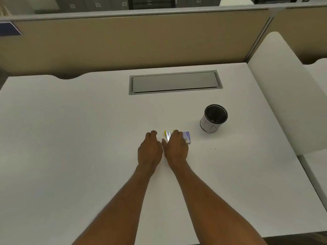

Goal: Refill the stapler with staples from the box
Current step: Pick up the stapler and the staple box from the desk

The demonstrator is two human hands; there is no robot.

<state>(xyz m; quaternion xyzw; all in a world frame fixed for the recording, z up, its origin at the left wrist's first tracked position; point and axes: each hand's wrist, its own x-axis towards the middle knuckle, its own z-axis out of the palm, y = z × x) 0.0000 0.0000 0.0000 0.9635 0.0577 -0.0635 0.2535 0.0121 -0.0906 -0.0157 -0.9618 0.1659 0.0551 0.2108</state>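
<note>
A small yellow stapler lies on the white desk, its metal staple channel showing between two yellow tips. My right hand lies palm down over its right part, fingers curled around it, so most of the stapler is hidden. The purple staple box sits just right of that hand, touching its fingers and partly covered by them. My left hand rests on the desk just left of the stapler, fingers curled under with nothing in them, close beside my right hand.
A black-rimmed white pen cup stands to the right, behind the box. A grey cable hatch is set into the desk farther back. A beige partition runs along the rear, and a white divider bounds the right side.
</note>
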